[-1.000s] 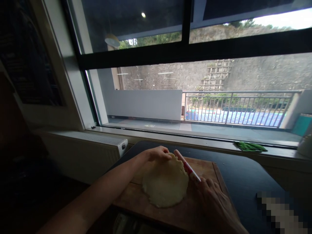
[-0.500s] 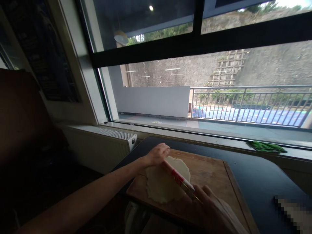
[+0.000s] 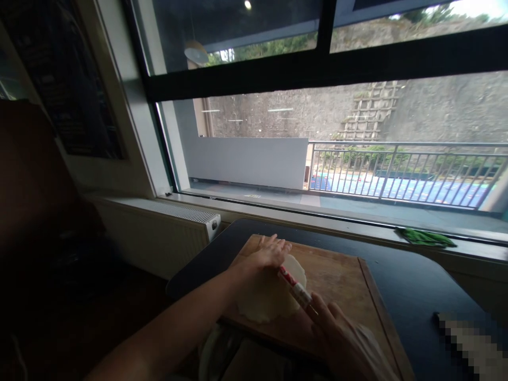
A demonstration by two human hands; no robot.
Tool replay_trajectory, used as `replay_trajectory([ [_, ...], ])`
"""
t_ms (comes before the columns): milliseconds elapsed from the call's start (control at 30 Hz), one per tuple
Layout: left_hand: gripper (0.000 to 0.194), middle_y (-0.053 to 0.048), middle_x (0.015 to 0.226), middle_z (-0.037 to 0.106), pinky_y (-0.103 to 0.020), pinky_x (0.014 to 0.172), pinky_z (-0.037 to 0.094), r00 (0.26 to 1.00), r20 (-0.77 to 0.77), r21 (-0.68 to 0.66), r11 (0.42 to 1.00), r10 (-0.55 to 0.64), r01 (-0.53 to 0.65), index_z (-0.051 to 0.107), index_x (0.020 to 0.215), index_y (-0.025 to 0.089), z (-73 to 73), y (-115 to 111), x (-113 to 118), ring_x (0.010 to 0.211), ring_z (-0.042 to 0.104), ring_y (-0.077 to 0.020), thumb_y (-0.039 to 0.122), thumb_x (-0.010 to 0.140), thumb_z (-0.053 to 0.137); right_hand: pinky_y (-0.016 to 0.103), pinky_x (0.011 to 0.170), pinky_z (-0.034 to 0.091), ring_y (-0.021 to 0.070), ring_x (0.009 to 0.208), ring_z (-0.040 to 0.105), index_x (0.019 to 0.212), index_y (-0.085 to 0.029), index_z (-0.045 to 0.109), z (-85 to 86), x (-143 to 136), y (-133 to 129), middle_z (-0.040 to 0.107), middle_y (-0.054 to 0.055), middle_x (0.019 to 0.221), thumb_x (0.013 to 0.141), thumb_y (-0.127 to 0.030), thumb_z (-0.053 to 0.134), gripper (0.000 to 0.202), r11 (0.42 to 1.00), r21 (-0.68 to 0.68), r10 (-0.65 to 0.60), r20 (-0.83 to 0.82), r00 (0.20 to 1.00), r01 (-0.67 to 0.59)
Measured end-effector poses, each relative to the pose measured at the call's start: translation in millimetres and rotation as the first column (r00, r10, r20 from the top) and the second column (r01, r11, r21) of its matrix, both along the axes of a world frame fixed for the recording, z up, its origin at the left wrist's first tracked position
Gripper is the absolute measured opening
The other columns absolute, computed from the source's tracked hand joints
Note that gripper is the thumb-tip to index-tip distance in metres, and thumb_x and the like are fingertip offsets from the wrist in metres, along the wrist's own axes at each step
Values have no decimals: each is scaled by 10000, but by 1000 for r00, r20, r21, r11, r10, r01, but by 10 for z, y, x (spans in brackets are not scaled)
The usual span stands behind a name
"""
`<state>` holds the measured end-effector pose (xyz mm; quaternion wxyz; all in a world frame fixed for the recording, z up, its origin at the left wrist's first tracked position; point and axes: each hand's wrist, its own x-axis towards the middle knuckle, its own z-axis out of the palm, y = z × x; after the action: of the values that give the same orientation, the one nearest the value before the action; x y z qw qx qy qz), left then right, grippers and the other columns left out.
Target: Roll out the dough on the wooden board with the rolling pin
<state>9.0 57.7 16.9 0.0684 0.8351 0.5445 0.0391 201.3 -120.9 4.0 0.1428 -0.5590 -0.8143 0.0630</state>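
Observation:
A flat, pale, roughly round sheet of dough (image 3: 265,304) lies on a wooden board (image 3: 341,275). Across it, at a slant, runs a slim rolling pin (image 3: 300,294) with a red and white printed band. My left hand (image 3: 270,252) rests over the pin's far end, palm down, fingers stretched out and apart; that end is hidden beneath it. At the near end my right hand (image 3: 337,330) is closed over the pin, its fingers bent across the top. My left forearm covers part of the dough's left side.
The board sits on a dark table (image 3: 400,275) by a window. A green cloth (image 3: 426,237) lies on the windowsill at right. A radiator (image 3: 159,235) stands to the left. A blurred-out object (image 3: 472,341) lies on the table's right side.
My left hand has shifted slightly right along the dough's far edge, and its fingers are now more spread. The pin has turned a little and more of it is covered. The view moved slightly.

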Motion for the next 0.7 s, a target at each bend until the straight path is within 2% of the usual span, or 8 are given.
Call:
replay_trajectory([
  [100,599,-86,1460,269,-494,1077,117,999,-21,14,999,39,-39,340,1371,169,-82,-184,-354,1362,128,-259,485,920,104,227,515,313,150,753,632,1302,-295,328,-4,-110,-69,595,32,1025,832,-110,378,508,999,37,28,24,999,-29],
  [200,624,-88,1479,216,-455,1089,105,998,-42,49,998,52,-50,293,1393,147,-138,-232,-501,1367,108,-238,489,918,77,219,549,336,146,791,626,1290,-293,346,-18,-108,-80,594,35,1039,830,-104,380,499,996,63,64,-13,998,-63],
  [300,612,-79,1479,217,-484,1083,90,995,-48,55,995,90,-87,276,1401,166,-123,-106,-316,1366,108,-253,491,913,100,221,555,335,128,746,619,1204,-294,431,-4,-9,-23,611,7,989,861,-125,364,389,996,80,35,-29,999,-32],
  [400,598,-76,1461,269,-537,1067,59,991,-41,20,992,128,-127,323,1379,195,-49,130,75,1363,120,-271,503,903,134,226,558,337,134,740,616,1087,-272,511,52,98,67,625,-6,925,876,-154,385,273,995,87,-55,20,998,53],
  [467,629,-97,1453,284,-562,1054,68,989,-14,-7,989,150,-150,341,1370,175,5,280,316,1356,137,-292,525,896,119,230,587,359,147,770,617,1021,-243,549,92,147,116,633,8,909,882,-164,396,222,990,77,-122,74,990,116],
  [533,668,-115,1452,280,-570,1045,100,987,16,-19,987,161,-161,335,1372,149,41,373,461,1351,148,-306,540,891,87,237,630,386,158,799,616,1013,-220,564,111,173,142,637,27,911,876,-154,412,215,984,86,-164,123,979,154],
  [600,653,-99,1455,278,-575,1042,105,989,24,-11,989,145,-145,342,1370,173,48,376,471,1352,143,-304,538,893,86,245,669,404,165,823,609,1065,-222,553,97,178,139,632,33,931,857,-136,443,251,981,131,-161,150,976,142],
  [700,583,-45,1452,299,-576,1049,60,993,7,-5,993,117,-117,374,1348,254,5,204,230,1356,141,-291,527,900,122,254,676,416,169,829,593,1144,-262,510,37,139,82,612,21,954,843,-146,471,325,978,202,-90,149,985,58],
])
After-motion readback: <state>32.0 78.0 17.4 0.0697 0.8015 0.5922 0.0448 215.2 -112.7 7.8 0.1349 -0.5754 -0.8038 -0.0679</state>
